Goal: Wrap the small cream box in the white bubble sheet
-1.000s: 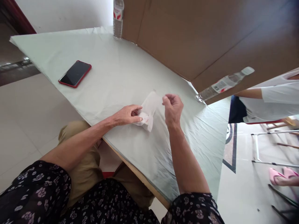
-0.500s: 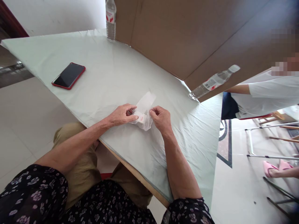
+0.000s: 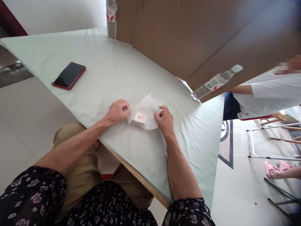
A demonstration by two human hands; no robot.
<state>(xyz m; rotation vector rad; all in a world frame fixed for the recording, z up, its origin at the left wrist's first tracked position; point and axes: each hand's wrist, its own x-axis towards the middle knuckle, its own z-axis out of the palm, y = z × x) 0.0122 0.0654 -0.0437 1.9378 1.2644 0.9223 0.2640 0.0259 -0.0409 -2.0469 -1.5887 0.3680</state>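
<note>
A small white box with a red print (image 3: 139, 118) lies on the pale green tablecloth, inside a thin translucent plastic bag (image 3: 150, 103). My left hand (image 3: 118, 112) is at the bag's left edge, thumb and forefinger pinched on the film. At the bag's right side, my right hand (image 3: 165, 120) pinches the other edge, its fingers curled. The bag is spread between both hands, with a flap fanning out beyond the box. The box's top shows through or above the film; I cannot tell which.
A phone in a red case (image 3: 69, 75) lies at the left of the tablecloth (image 3: 98, 59). One water bottle (image 3: 111, 20) stands by the brown cardboard panel (image 3: 164, 34); another water bottle (image 3: 215, 83) is at its right end. A person in a white shirt (image 3: 275, 89) sits beyond the table's right edge.
My left hand has moved left off the box to the bag's edge. My right hand has shifted slightly right. The bag is spread wider, and more of the box shows.
</note>
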